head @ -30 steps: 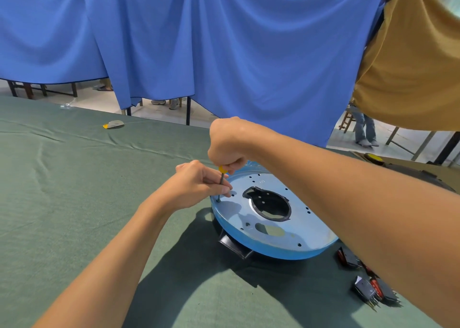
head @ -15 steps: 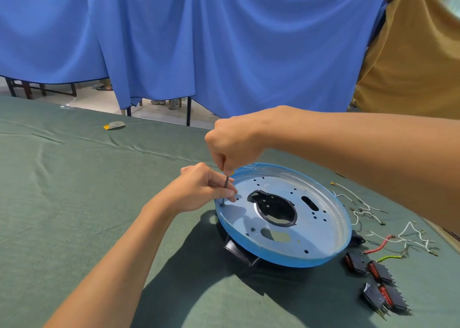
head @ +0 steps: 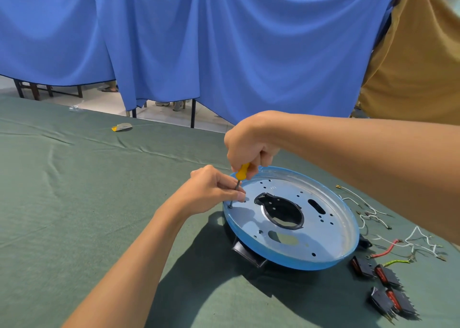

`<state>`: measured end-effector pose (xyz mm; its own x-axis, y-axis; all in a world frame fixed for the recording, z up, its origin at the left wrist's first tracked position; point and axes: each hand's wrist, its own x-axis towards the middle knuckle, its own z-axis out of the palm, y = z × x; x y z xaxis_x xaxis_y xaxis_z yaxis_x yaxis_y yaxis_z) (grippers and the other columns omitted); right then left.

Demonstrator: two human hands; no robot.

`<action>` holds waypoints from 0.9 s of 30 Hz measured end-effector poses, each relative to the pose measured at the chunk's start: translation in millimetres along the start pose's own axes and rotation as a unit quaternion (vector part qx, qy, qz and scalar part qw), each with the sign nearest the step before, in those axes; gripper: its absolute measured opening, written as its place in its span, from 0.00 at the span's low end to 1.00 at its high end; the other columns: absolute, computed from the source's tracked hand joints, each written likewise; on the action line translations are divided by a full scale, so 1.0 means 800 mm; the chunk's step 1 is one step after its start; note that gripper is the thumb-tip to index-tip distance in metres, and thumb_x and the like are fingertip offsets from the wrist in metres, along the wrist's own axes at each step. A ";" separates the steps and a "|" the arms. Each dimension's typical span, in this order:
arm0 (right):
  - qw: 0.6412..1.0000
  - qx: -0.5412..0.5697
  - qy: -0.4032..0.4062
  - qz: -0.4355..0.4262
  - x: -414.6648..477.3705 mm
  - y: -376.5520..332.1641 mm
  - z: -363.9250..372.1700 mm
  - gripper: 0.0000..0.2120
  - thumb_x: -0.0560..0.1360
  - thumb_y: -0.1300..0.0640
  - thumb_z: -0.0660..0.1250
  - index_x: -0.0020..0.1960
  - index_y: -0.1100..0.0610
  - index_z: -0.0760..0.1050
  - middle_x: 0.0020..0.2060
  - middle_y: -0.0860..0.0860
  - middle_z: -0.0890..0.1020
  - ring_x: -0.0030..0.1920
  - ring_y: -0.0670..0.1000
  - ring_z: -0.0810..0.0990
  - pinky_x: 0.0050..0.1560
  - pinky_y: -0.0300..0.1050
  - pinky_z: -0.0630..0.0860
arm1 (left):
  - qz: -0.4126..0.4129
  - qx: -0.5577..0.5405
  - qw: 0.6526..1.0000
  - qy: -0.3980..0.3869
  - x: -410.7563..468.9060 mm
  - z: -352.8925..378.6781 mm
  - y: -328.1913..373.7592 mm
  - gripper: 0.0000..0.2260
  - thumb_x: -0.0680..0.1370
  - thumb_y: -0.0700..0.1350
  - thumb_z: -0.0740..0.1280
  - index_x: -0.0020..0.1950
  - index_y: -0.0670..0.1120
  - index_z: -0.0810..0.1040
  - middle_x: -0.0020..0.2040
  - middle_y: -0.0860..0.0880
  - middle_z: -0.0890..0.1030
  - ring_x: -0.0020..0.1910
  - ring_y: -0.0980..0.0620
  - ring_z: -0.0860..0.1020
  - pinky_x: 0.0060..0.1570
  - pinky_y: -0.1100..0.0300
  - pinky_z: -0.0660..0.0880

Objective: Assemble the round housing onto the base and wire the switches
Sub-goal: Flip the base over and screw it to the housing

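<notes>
A round metal housing (head: 323, 243) with a blue rim lies on a black base (head: 245, 251) on the green table cloth. My right hand (head: 249, 142) grips a yellow-handled screwdriver (head: 242, 172) upright, its tip at a screw (head: 230, 206) near the housing's left edge. My left hand (head: 211, 191) pinches the screwdriver's shaft just above the screw. Several black rocker switches (head: 387, 288) with red buttons lie to the right of the housing. Loose white, red and yellow-green wires (head: 388, 247) lie beyond them.
The green cloth (head: 74, 203) covers the whole table. A small grey and yellow object (head: 122, 127) lies near the far edge. Blue drapes (head: 199, 41) and a tan drape (head: 418, 66) hang behind the table.
My right arm has lifted and drawn right, uncovering the housing, switches and wires. The screwdriver's yellow handle now shows below my fist. My left hand stays at the screw.
</notes>
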<state>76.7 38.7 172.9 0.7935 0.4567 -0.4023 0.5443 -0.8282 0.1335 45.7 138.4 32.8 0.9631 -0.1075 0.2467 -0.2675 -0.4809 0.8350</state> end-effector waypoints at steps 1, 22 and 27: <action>0.999 0.034 -0.012 0.012 -0.001 0.005 0.001 0.10 0.80 0.59 0.59 0.49 0.62 0.78 0.31 0.52 0.80 0.27 0.49 0.66 0.25 0.34 0.65 | -0.003 0.003 1.000 0.000 0.000 0.000 -0.001 0.02 0.72 0.45 0.76 0.43 0.51 0.88 0.42 0.53 0.85 0.53 0.58 0.78 0.67 0.48 0.68; 0.990 -0.130 0.030 -0.055 -0.003 0.000 0.007 0.11 0.77 0.53 0.65 0.43 0.59 0.81 0.37 0.46 0.86 0.28 0.50 0.73 0.22 0.31 0.69 | -0.137 -0.352 0.916 0.133 0.010 0.051 -0.019 0.13 0.80 0.47 0.65 0.43 0.44 0.87 0.46 0.43 0.86 0.43 0.48 0.85 0.40 0.59 0.80; 0.991 -0.133 -0.030 -0.018 -0.005 -0.019 0.004 0.09 0.81 0.55 0.58 0.46 0.57 0.73 0.36 0.48 0.79 0.28 0.49 0.70 0.28 0.37 0.70 | -0.131 -0.336 0.919 0.156 0.008 0.053 -0.023 0.13 0.77 0.51 0.69 0.36 0.49 0.86 0.40 0.44 0.86 0.37 0.50 0.84 0.35 0.60 0.79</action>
<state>64.6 48.6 169.6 0.7588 0.4577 -0.4634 0.6308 -0.6936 0.3478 57.9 109.4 -1.8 0.9697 0.2417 0.0351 -0.0858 0.2029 0.9754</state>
